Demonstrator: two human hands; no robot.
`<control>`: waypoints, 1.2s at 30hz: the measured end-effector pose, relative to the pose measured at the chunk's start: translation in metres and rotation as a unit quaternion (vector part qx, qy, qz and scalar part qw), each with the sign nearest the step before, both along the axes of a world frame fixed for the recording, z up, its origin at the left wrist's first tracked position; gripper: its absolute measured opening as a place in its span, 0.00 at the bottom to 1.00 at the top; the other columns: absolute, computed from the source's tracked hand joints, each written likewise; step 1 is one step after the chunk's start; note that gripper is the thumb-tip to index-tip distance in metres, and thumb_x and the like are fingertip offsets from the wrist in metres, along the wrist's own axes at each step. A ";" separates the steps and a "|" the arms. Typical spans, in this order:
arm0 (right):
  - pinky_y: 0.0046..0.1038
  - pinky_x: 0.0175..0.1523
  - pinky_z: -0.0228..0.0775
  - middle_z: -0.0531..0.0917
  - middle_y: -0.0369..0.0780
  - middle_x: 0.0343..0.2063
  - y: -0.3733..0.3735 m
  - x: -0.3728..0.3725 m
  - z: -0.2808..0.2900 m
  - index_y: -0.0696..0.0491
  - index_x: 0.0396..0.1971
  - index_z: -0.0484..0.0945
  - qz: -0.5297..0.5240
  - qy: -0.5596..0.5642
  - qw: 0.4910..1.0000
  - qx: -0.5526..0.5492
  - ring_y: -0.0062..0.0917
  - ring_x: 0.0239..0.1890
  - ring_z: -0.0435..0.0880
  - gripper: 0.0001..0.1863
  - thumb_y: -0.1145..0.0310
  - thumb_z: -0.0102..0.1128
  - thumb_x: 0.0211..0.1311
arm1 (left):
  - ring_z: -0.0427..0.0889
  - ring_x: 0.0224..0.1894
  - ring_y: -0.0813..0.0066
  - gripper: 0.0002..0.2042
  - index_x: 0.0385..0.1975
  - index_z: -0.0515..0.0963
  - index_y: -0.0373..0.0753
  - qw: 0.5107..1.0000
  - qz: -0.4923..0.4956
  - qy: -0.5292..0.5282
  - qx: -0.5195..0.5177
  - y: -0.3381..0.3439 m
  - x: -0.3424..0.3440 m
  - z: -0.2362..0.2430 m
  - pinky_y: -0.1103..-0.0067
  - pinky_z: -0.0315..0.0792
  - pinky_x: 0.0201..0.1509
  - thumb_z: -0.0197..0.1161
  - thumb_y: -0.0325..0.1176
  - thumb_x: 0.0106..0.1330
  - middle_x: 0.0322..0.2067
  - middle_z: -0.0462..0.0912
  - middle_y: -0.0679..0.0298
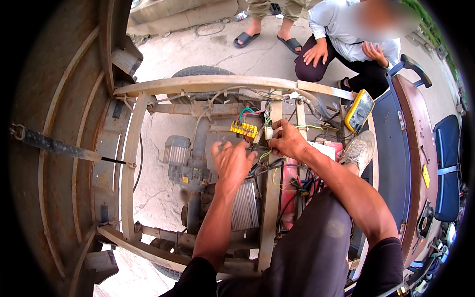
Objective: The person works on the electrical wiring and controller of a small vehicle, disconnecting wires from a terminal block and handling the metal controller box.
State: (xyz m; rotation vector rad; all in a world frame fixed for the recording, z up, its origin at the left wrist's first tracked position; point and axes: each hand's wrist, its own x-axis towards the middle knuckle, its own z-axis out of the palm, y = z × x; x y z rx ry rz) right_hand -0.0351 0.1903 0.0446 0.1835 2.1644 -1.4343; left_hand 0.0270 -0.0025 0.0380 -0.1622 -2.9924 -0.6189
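Observation:
My left hand [231, 162] hovers with its fingers spread just below a yellow terminal block [244, 129], which has green, red and other wires running into it. My right hand [291, 142] is closed, thumb and fingers together, at a small cream-white piece [268, 132] among thin wires. Whether that piece is a connector or a roll of tape I cannot tell. Green and yellow wires [265, 156] hang beneath the right fingers. A grey finned metal box [245, 205] sits inside the frame, beside my left forearm.
A metal vehicle frame [129, 163] surrounds a motor [177, 150] and axle. At left stands a raised, rusty panel [64, 133]. A yellow multimeter [359, 111] leans at right near my shoe [359, 148]. One person crouches [321, 49] beyond the frame; another stands in sandals [246, 39].

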 end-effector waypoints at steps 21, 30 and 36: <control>0.42 0.49 0.74 0.83 0.56 0.28 0.002 0.001 0.021 0.51 0.68 0.54 0.143 0.101 0.977 0.125 0.50 0.38 0.84 0.40 0.74 0.58 0.53 | 0.82 0.33 0.66 0.07 0.30 0.78 0.40 0.998 -0.025 0.026 0.049 0.002 -0.003 -0.002 0.68 0.65 0.57 0.68 0.30 0.53 0.26 0.84 0.65; 0.45 0.53 0.74 0.80 0.56 0.44 -0.007 0.009 0.031 0.46 0.63 0.67 0.240 0.203 0.899 0.304 0.48 0.46 0.83 0.30 0.67 0.55 0.57 | 0.81 0.35 0.63 0.10 0.33 0.76 0.41 0.994 -0.015 0.049 0.100 0.000 -0.002 0.000 0.68 0.66 0.52 0.70 0.29 0.53 0.28 0.83 0.64; 0.43 0.53 0.75 0.72 0.49 0.55 -0.004 0.010 0.022 0.50 0.55 0.75 0.223 0.307 0.878 0.291 0.46 0.49 0.81 0.24 0.71 0.56 0.55 | 0.79 0.32 0.63 0.08 0.33 0.77 0.43 0.991 -0.016 0.023 0.127 0.001 -0.002 0.003 0.69 0.66 0.49 0.69 0.31 0.56 0.24 0.81 0.65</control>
